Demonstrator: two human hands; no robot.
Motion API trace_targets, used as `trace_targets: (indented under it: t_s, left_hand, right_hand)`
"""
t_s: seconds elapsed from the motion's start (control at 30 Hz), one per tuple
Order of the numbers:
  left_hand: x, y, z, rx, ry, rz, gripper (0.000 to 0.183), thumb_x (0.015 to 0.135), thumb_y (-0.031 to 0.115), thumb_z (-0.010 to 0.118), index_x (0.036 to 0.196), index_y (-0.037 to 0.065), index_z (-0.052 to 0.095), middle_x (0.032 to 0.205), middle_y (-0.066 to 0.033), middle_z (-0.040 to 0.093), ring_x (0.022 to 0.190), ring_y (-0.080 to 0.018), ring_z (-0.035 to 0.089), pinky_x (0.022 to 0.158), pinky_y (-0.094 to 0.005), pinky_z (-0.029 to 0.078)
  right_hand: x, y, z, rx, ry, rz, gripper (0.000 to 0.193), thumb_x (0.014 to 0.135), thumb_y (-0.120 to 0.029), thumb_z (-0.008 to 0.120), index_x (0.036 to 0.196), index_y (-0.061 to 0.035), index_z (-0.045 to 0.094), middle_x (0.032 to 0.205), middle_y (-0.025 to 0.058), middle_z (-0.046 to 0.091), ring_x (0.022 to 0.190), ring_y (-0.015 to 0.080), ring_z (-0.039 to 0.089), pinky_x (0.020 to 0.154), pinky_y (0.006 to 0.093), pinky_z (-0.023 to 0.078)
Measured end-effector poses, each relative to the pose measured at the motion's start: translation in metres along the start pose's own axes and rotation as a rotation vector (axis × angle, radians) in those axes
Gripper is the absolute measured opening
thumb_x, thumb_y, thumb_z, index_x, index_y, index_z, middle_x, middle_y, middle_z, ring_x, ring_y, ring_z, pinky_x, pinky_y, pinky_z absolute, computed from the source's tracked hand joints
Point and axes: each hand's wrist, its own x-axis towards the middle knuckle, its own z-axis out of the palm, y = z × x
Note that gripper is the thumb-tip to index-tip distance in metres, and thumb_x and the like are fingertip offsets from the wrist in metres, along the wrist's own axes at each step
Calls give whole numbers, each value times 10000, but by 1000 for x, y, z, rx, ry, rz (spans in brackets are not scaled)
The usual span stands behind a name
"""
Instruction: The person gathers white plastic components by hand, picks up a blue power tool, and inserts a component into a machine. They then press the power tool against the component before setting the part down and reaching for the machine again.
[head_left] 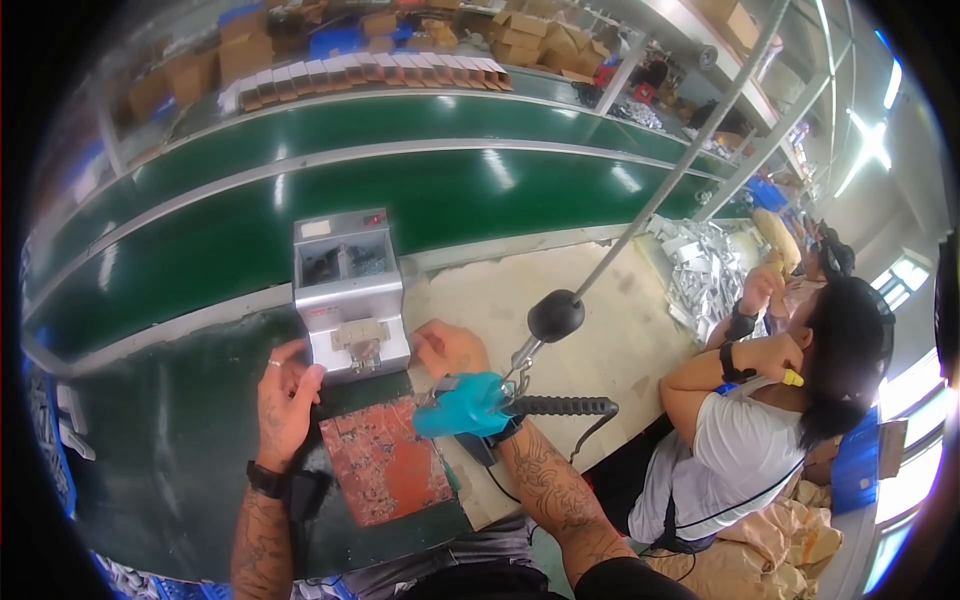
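Note:
A silver-grey screw feeder (pixel 345 307) stands on the workbench before me, its open top tray holding small dark parts. Against its lower left side rests my left hand (pixel 285 405), fingers and thumb bent around the edge. My right hand (pixel 455 350) grips the opposite side with curled fingers, its wrist partly covered by a hanging teal electric screwdriver (pixel 460 405). That screwdriver dangles from a rod with a black ball stop (pixel 556 316), and a coiled black cable leads off it. Below the feeder lies a worn red mat (pixel 385 468), between my forearms.
Beyond the bench runs a green conveyor belt (pixel 440 200) with metal rails. At right, a co-worker (pixel 740 430) in a white top sits near a pile of silver metal parts (pixel 705 270). Cardboard (pixel 490 290) covers the right side of the bench. Boxes (pixel 375 77) line the far shelf.

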Motion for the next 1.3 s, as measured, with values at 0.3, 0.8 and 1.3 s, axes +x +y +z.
trace_targets:
  t_s: [0.3,0.8,1.3]
  left_hand:
    - [-2,15,11,-103,109,56,531,1004,92,667,1476,-8,444,816,-6,541,690,-74,530,633,-225,451]
    - [-3,13,9,-88,104,75,565,1006,92,665,1500,-5,408,850,-15,548,693,-74,525,626,-224,450]
    - [-5,18,17,-95,128,90,627,1037,83,605,1575,22,288,863,0,526,699,-64,500,630,-221,456]
  right_hand:
    - [1,5,-2,-30,13,-62,235,1015,-286,660,1014,-60,722,742,102,728,664,240,702,635,367,534]
    - [-6,-14,-10,10,7,-105,261,960,-364,650,939,-114,724,865,129,726,828,365,701,744,469,535]
    - [-2,-19,-15,0,-65,57,216,970,-270,661,1065,-86,723,830,136,757,767,316,740,698,421,567]
